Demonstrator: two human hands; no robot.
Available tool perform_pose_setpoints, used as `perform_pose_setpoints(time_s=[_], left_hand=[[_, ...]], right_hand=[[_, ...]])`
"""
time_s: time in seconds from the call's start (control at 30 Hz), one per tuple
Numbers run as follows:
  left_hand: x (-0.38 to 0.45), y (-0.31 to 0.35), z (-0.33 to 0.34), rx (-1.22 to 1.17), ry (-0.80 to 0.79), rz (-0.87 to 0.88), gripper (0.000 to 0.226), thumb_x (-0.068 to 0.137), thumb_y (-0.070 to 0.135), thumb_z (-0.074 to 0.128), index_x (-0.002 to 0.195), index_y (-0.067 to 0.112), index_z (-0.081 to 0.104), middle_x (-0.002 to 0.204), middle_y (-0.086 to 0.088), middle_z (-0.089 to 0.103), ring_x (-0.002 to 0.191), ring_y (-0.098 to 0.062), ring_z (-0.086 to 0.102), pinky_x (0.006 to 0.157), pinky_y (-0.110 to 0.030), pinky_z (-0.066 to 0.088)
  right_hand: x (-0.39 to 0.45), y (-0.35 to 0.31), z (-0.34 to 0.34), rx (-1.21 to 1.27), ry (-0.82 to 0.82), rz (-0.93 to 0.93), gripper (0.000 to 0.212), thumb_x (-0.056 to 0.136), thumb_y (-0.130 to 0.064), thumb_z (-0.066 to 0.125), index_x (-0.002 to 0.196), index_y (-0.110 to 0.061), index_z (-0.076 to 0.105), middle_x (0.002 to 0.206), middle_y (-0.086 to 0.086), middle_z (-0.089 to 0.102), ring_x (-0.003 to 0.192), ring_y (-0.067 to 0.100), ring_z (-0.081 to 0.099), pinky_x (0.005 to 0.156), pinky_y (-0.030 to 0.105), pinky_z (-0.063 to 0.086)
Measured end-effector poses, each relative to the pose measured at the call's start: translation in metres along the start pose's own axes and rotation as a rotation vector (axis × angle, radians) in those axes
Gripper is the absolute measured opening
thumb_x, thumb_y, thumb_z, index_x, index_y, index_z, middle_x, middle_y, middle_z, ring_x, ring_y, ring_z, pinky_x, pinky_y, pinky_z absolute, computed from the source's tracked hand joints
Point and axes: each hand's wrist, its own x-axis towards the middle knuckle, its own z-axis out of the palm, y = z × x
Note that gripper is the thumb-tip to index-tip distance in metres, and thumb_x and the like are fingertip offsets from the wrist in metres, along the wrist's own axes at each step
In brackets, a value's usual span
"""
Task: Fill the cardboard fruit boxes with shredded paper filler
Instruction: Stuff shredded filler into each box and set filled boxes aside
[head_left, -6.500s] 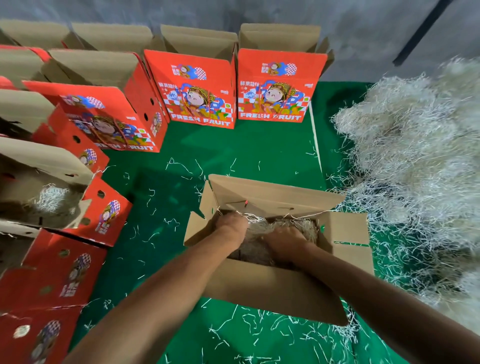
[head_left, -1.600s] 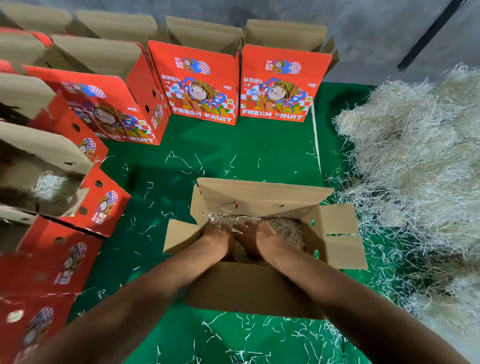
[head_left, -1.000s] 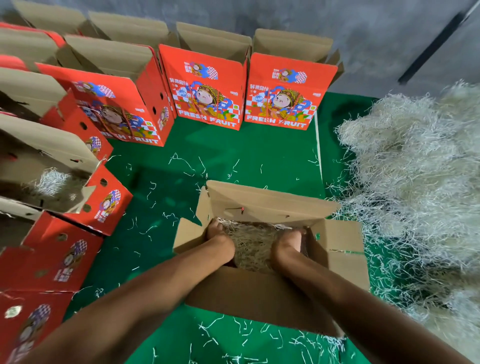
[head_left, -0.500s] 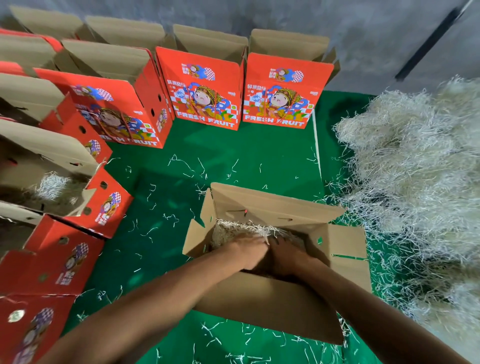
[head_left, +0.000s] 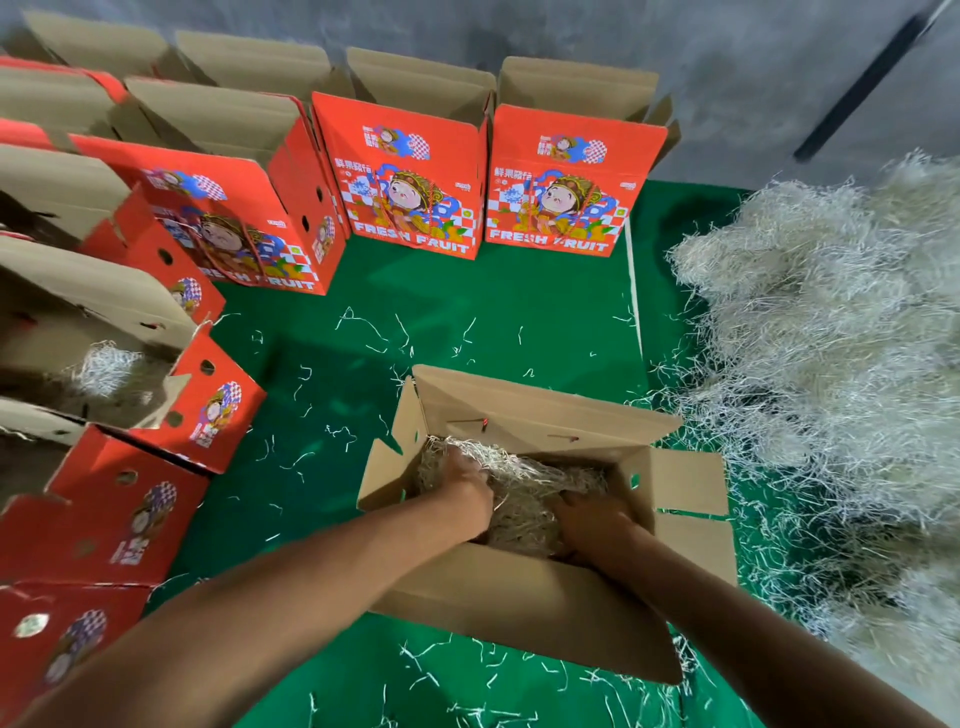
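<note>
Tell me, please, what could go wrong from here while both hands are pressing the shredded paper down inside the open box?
1. The left hand and right hand push inside the open box; its near wall may bow outward.
2. The filler in the box looks springy and may rise again once released.
3. Loose strands litter the green mat, so more could spill over.

Left hand (head_left: 467, 486) and right hand (head_left: 592, 522) apart again on the shredded paper (head_left: 524, 499), no longer together.
</note>
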Motion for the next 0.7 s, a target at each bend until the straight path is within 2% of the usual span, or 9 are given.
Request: perform_pose_setpoints(time_s=[0.07,0.17,0.27,0.37,0.43,0.47,0.57,0.63,0.7], left_hand=[[-0.001,0.001,0.003,0.037,-0.032,-0.021,0.057,0.1,0.035,0.043,0.153,0.02,0.03,0.16,-0.006,0.022,0.147,-0.027,0.018,0.118,-0.054,0.01],[-0.011,-0.012,0.001,0.07,-0.075,-0.02,0.052,0.101,0.03,0.041,0.15,0.013,0.033,0.159,-0.012,0.025,0.147,-0.03,0.018,0.119,-0.051,0.01],[-0.014,-0.024,0.006,-0.231,-0.012,0.012,0.051,0.097,0.034,0.051,0.143,0.015,0.046,0.155,-0.011,0.033,0.144,-0.031,0.024,0.117,-0.056,0.015],[-0.037,-0.038,0.001,-0.523,0.081,0.1,0.039,0.095,0.044,0.053,0.108,0.01,0.067,0.107,-0.008,0.067,0.11,-0.028,0.059,0.108,-0.051,0.039],[-0.044,-0.041,0.0,-0.686,0.182,0.119,0.028,0.094,0.037,0.057,0.092,0.01,0.066,0.07,-0.001,0.064,0.075,-0.02,0.064,0.093,-0.043,0.052],[-0.045,-0.038,-0.002,-0.74,0.2,0.126,0.023,0.093,0.031,0.057,0.091,0.01,0.065,0.067,-0.001,0.063,0.069,-0.019,0.063,0.086,-0.04,0.056],[-0.04,-0.024,-0.012,-0.817,0.054,0.148,0.027,0.09,0.024,0.05,0.109,0.007,0.061,0.103,-0.011,0.066,0.086,-0.024,0.063,0.073,-0.036,0.052],[-0.033,-0.016,-0.012,-0.804,-0.11,0.184,0.042,0.093,0.02,0.044,0.132,0.006,0.052,0.132,-0.017,0.055,0.111,-0.032,0.058,0.087,-0.04,0.051],[-0.026,-0.013,-0.005,-0.771,-0.205,0.199,0.044,0.097,0.013,0.04,0.139,0.001,0.046,0.143,-0.019,0.047,0.122,-0.034,0.052,0.098,-0.042,0.047]], right_hand=[[-0.001,-0.004,-0.002,-0.04,-0.022,0.026,0.068,0.09,-0.048,0.063,0.146,-0.016,0.038,0.144,0.01,0.049,0.13,0.033,0.05,0.102,0.042,0.044],[0.0,-0.009,-0.004,-0.216,-0.004,0.084,0.039,0.1,-0.036,0.049,0.132,-0.016,0.058,0.136,0.008,0.058,0.125,0.029,0.055,0.1,0.04,0.048],[-0.002,-0.006,-0.008,-0.242,0.02,0.072,0.038,0.097,-0.042,0.051,0.122,-0.016,0.065,0.127,0.008,0.064,0.118,0.027,0.06,0.095,0.035,0.048],[-0.002,0.0,-0.014,-0.157,0.221,-0.022,0.032,0.097,-0.038,0.051,0.115,-0.017,0.067,0.112,0.006,0.07,0.101,0.024,0.068,0.08,0.031,0.054],[0.0,-0.004,-0.017,-0.068,0.355,-0.086,0.028,0.096,-0.04,0.05,0.108,-0.021,0.067,0.105,0.003,0.071,0.094,0.022,0.069,0.072,0.028,0.051],[0.001,-0.01,-0.019,0.021,0.369,-0.131,0.03,0.095,-0.045,0.05,0.104,-0.023,0.067,0.102,0.002,0.071,0.092,0.022,0.068,0.07,0.028,0.049],[0.01,-0.024,-0.019,0.34,0.087,-0.245,0.037,0.091,-0.055,0.053,0.108,-0.026,0.068,0.104,0.002,0.071,0.09,0.022,0.066,0.073,0.031,0.049],[0.016,-0.026,-0.014,0.467,-0.118,-0.265,0.036,0.093,-0.051,0.055,0.118,-0.027,0.068,0.116,0.0,0.07,0.099,0.02,0.065,0.087,0.034,0.051],[0.02,-0.023,-0.009,0.499,-0.144,-0.284,0.035,0.095,-0.043,0.056,0.127,-0.031,0.063,0.125,-0.002,0.066,0.108,0.018,0.062,0.097,0.037,0.048]])
